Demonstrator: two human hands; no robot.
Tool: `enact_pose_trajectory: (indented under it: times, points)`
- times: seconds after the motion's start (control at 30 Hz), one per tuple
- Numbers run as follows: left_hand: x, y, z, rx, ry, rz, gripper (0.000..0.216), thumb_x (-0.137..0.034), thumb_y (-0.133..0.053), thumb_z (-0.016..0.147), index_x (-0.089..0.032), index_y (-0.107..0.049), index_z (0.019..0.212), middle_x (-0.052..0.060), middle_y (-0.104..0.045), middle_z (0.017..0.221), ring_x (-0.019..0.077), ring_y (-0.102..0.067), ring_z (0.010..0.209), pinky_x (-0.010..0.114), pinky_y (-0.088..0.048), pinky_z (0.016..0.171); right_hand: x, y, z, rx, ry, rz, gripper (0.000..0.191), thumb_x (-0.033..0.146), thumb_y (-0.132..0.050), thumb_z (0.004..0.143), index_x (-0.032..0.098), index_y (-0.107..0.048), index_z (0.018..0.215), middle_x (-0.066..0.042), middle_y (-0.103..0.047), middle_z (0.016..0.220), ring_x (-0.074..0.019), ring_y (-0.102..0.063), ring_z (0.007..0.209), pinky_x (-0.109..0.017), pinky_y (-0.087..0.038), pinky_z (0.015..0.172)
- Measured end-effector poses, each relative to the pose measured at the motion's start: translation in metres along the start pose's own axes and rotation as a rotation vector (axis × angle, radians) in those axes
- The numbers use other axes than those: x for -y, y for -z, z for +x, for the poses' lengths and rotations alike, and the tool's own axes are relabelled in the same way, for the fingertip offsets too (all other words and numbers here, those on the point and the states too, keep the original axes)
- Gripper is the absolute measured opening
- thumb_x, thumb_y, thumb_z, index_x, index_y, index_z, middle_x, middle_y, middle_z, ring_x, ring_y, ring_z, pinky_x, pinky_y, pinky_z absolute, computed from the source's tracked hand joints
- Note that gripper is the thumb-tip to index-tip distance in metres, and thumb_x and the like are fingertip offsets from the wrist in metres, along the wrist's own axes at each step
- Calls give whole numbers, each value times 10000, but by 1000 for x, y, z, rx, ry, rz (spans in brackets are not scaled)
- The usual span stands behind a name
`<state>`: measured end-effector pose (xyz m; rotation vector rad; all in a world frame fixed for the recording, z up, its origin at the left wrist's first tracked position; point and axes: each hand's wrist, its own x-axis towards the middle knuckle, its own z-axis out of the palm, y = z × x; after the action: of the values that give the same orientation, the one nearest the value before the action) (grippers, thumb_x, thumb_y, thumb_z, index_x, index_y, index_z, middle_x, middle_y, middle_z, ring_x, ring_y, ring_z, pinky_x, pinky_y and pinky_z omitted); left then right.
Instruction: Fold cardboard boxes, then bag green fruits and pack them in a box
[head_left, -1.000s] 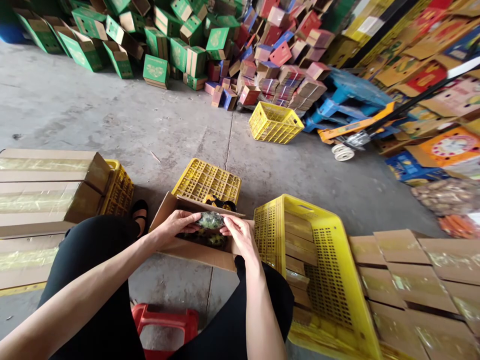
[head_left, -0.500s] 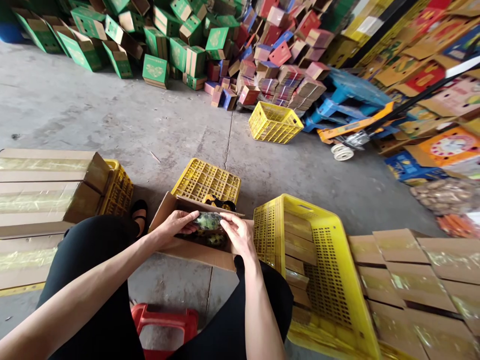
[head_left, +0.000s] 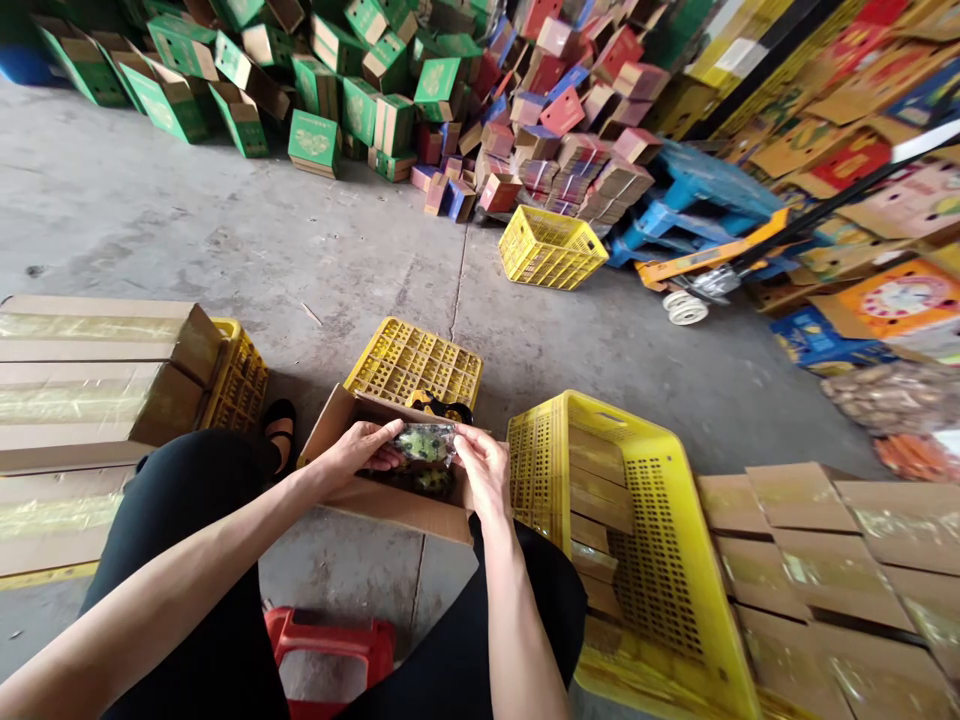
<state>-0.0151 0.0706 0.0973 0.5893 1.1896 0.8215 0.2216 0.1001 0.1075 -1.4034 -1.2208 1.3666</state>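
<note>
A mottled green-and-black item in clear, shiny plastic wrap [head_left: 424,442] is held level between my two hands; I cannot make out its exact kind. My left hand [head_left: 361,447] pinches its left end, and the fingers of my right hand [head_left: 484,468] are closed on its right end. Both hands are over an open cardboard box [head_left: 405,510] between my knees. Inside that box, partly hidden, lie more dark green-and-yellow mottled items [head_left: 431,481]. Just beyond the box's far edge sits a yellow-and-black tool [head_left: 441,405], perhaps a tape dispenser.
An upturned yellow crate [head_left: 412,362] stands behind the box. To the right are a yellow crate [head_left: 667,545] holding cartons and a group of taped cartons [head_left: 832,560]. More taped cartons [head_left: 82,385] are stacked at left. A red stool [head_left: 330,632] is below me; a pallet jack [head_left: 712,265] stands farther off.
The right end of the wrapped item has turned slightly, and loose clear plastic now shows by my right fingers. Both hands keep hold; the view has shifted slightly.
</note>
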Motion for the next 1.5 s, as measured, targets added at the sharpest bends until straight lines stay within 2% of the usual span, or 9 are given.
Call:
enact_pose_trajectory:
  times: [0.13, 0.33, 0.5, 0.6, 0.7, 0.93, 1.1, 1.3, 1.5]
  points:
    - [2, 4, 1, 18, 3, 26, 696, -807, -783, 672, -117, -761, 760, 106, -778, 737, 151, -679, 612, 262, -554, 649, 3, 2, -1, 94, -53, -20, 486, 588, -827, 770, 254, -798, 1122, -83, -797, 1184, -307, -747, 1124, -415, -632, 925]
    - [1, 4, 2, 64, 1, 64, 733, -843, -699, 730, -116, -769, 787, 126, -785, 789, 166, -691, 654, 275, -548, 670, -2, 3, 0, 57, -82, -42, 472, 635, -835, 733, 226, -824, 969, -72, -814, 968, -286, -770, 939, -397, -647, 826]
    - [-3, 5, 3, -46, -27, 277, 752, -872, -602, 772, -138, -724, 665, 83, -712, 644, 212, -663, 633, 301, -504, 604, -2, 5, 3, -2, -82, -26, 523, 645, -843, 711, 213, -831, 1005, -81, -819, 971, -290, -766, 931, -397, -642, 821]
    - [-7, 4, -2, -9, -139, 222, 629, -735, -740, 776, -153, -806, 1005, 87, -799, 943, 292, -718, 960, 308, -537, 747, -3, 7, 4, 4, -13, -74, 468, 611, -829, 752, 212, -833, 996, -81, -821, 989, -295, -764, 954, -413, -627, 872]
    - [-8, 0, -7, 173, -192, 58, 697, -567, -860, 757, -214, -706, 1338, 93, -751, 1281, 296, -676, 1175, 322, -529, 910, -4, 6, 2, 48, 16, -111, 417, 591, -804, 800, 226, -830, 998, -66, -821, 981, -283, -767, 934, -405, -625, 869]
    - [-7, -5, -8, 218, -112, 36, 570, -546, -905, 715, -114, -805, 1074, 106, -792, 898, 202, -691, 758, 303, -498, 730, -1, 1, -1, 28, -95, -39, 490, 657, -806, 761, 230, -828, 1000, -73, -823, 1009, -287, -766, 920, -361, -638, 739]
    - [-4, -4, -6, 218, -91, -64, 591, -517, -940, 676, -115, -811, 1089, 114, -797, 911, 194, -691, 742, 302, -504, 731, 2, 1, -2, 51, -117, 0, 473, 630, -838, 747, 225, -819, 990, -71, -818, 991, -276, -765, 923, -356, -643, 758]
    - [4, 4, 1, 160, -104, -135, 546, -540, -919, 700, -144, -806, 1058, 79, -787, 884, 157, -672, 707, 258, -479, 677, 13, -2, -6, 278, -164, 74, 503, 553, -898, 709, 207, -798, 1060, -78, -793, 1094, -267, -766, 1003, -441, -643, 932]
    - [1, 0, 1, 166, -117, -145, 520, -588, -857, 767, -143, -808, 1030, 66, -773, 858, 137, -641, 679, 244, -469, 657, 12, -2, -6, 185, -186, 170, 463, 526, -939, 655, 170, -815, 925, -73, -795, 980, -265, -777, 915, -490, -641, 953]
